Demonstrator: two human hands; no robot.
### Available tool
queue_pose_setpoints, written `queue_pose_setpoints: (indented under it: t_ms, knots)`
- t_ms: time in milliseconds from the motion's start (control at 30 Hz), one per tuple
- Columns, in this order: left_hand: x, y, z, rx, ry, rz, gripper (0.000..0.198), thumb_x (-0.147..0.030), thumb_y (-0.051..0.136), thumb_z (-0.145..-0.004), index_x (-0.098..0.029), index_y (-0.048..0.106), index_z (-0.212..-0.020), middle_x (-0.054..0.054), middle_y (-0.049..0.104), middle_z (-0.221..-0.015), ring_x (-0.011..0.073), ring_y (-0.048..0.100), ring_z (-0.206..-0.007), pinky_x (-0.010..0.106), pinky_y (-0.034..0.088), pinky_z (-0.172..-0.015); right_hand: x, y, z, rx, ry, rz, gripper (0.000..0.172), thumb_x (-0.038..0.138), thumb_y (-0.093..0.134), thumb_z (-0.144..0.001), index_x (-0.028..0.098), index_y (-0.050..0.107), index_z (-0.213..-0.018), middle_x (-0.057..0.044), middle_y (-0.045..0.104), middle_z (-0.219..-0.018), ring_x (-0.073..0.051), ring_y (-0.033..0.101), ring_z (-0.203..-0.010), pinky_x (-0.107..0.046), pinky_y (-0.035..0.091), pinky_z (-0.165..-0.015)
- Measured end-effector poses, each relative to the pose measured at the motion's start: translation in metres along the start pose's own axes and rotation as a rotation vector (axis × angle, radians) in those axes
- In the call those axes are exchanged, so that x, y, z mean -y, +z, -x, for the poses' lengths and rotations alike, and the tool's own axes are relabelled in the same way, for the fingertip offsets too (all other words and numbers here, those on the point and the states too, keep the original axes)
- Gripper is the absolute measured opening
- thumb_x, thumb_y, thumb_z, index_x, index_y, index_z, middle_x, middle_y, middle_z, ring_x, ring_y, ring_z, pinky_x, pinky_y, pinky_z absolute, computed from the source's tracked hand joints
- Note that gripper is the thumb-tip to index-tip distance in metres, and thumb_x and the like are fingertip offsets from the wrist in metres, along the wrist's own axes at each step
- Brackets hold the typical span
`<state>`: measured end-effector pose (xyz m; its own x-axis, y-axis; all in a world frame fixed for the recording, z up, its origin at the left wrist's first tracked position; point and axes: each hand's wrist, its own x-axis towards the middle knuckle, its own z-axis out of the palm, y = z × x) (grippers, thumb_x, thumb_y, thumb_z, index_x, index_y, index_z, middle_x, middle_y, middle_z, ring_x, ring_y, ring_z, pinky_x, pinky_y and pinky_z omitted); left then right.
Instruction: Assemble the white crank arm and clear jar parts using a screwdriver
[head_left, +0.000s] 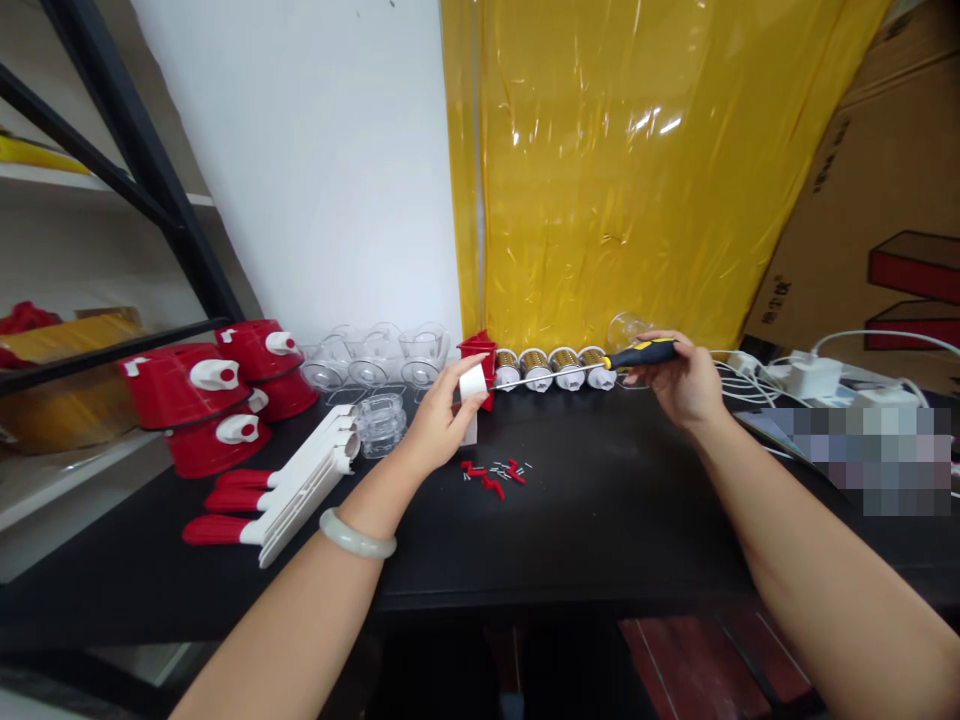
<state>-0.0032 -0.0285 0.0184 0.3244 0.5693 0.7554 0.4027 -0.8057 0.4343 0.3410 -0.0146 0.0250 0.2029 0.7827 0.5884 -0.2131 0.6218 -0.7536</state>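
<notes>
My left hand (441,415) is closed around a small white cylindrical part (472,381), pinched between thumb and fingers above the table. My right hand (686,385) grips the black and yellow handle of a screwdriver (641,352). Its long shaft runs leftward, and the tip meets or lies close to the white part; contact is hard to make out. A red plastic piece (480,350) stands just behind my left fingers. Small red plastic parts (493,487) lie below the hands, with several loose screws (500,470) scattered among them.
Several metal grater drums (535,370) line the back by the yellow film. To the left are clear cups (424,352), clear rings (381,425), white handles with red grips (304,485) and stacked red housings (191,400). White cables and chargers (814,378) occupy the right.
</notes>
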Motion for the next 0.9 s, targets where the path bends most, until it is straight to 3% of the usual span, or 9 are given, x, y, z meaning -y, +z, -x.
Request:
queue_pose_setpoints:
  t_ms: [167, 300, 533, 733, 900]
  knots:
    - [0.0018, 0.0004, 0.0009, 0.008, -0.027, 0.028, 0.045, -0.032, 0.051, -0.097, -0.027, 0.045, -0.141, 0.01, 0.053, -0.138, 0.0243, 0.058, -0.12, 0.034, 0.058, -0.087, -0.0016, -0.0009, -0.0009, 0.023, -0.005, 0.021, 0.029, 0.05, 0.057, -0.08, 0.023, 0.063, -0.09, -0.002, 0.064, -0.067, -0.018, 0.061, -0.05, -0.033, 0.05, -0.048]
    - [0.0036, 0.0006, 0.0012, 0.002, -0.019, 0.017, 0.045, -0.032, 0.051, -0.097, -0.027, 0.045, -0.141, 0.01, 0.053, -0.139, 0.0253, 0.056, -0.122, 0.035, 0.058, -0.088, -0.0006, 0.0026, -0.0005, -0.024, -0.018, 0.013, 0.032, 0.053, 0.063, -0.078, 0.022, 0.061, -0.085, -0.001, 0.062, -0.064, -0.016, 0.058, -0.047, -0.03, 0.048, -0.043]
    - [0.0042, -0.0004, 0.0003, -0.013, 0.012, -0.026, 0.046, -0.033, 0.05, -0.097, -0.027, 0.044, -0.142, 0.011, 0.054, -0.138, 0.0257, 0.056, -0.123, 0.037, 0.056, -0.091, -0.0013, 0.0045, -0.0012, -0.072, -0.017, 0.096, 0.043, 0.065, 0.064, -0.077, 0.023, 0.055, -0.076, 0.002, 0.054, -0.052, -0.021, 0.064, -0.055, -0.033, 0.053, -0.047]
    - [0.0032, 0.0006, 0.0012, -0.005, -0.006, 0.004, 0.045, -0.033, 0.051, -0.097, -0.027, 0.045, -0.142, 0.011, 0.054, -0.138, 0.025, 0.057, -0.121, 0.035, 0.057, -0.089, -0.0043, 0.0024, -0.0018, -0.172, -0.012, 0.178, 0.046, 0.068, 0.063, -0.076, 0.024, 0.054, -0.07, 0.001, 0.052, -0.048, -0.019, 0.06, -0.049, -0.032, 0.051, -0.043]
    - [0.004, 0.0, 0.0008, -0.017, 0.003, -0.023, 0.046, -0.033, 0.051, -0.097, -0.027, 0.045, -0.142, 0.01, 0.054, -0.139, 0.0253, 0.056, -0.123, 0.036, 0.056, -0.091, -0.0048, -0.0023, -0.0031, -0.058, -0.001, 0.117, 0.046, 0.068, 0.049, -0.082, 0.023, 0.055, -0.072, -0.004, 0.059, -0.056, -0.024, 0.065, -0.061, -0.038, 0.054, -0.052]
